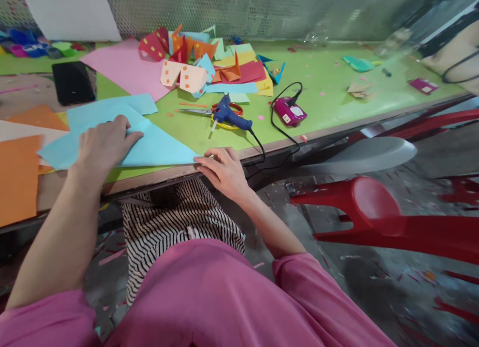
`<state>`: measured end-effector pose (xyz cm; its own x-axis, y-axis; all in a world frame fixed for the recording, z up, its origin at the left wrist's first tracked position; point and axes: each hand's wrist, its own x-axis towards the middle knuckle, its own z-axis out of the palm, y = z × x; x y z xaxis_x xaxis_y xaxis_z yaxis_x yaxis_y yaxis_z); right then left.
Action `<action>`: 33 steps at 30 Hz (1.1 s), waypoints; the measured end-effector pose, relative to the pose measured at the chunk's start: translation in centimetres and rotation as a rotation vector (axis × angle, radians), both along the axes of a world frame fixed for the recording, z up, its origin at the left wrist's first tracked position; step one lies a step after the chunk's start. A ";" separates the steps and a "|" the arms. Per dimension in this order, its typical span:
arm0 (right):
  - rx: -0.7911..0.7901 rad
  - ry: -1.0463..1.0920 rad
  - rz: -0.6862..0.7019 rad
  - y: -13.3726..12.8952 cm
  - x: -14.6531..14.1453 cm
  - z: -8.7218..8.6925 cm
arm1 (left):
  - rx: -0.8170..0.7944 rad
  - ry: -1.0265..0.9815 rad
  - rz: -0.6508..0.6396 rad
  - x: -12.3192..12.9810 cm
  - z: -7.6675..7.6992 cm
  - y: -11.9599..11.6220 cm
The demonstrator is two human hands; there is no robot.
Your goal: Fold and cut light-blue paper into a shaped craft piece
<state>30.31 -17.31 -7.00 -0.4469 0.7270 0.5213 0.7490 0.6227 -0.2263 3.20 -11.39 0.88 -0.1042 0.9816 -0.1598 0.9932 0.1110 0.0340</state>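
Observation:
A sheet of light blue paper (153, 142), folded to a long point at the right, lies along the table's near edge. My left hand (107, 140) presses down on its left part, thumb apart from the bent fingers. Its fingertips are partly hidden. At the paper's right tip, my right hand (223, 170) pinches the corner between thumb and fingers. Beyond the sheet are a blue glue gun (230, 113) and scissors (198, 110) partly under it.
Folded paper shapes (187, 73) and coloured sheets lie behind. A black phone (73, 83) is at the left, near orange paper (18, 180). A corded magenta power adapter (290, 111) sits right of the glue gun. Red plastic stools (374, 202) stand beside the table.

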 end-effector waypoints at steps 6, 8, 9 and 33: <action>0.023 -0.004 -0.011 -0.1 -0.2 -0.3 | 0.093 -0.099 -0.047 -0.1 0.0 0.0; 0.039 -0.005 -0.011 -0.1 -0.2 -0.3 | 0.097 -0.118 -0.061 -0.2 -0.2 0.1; 0.043 -0.006 -0.010 -0.1 -0.2 -0.3 | 0.096 -0.127 -0.065 -0.3 -0.2 0.2; -0.009 -0.033 -0.036 -0.2 -0.3 0.0 | 0.082 -0.174 -0.058 -0.8 -0.7 0.6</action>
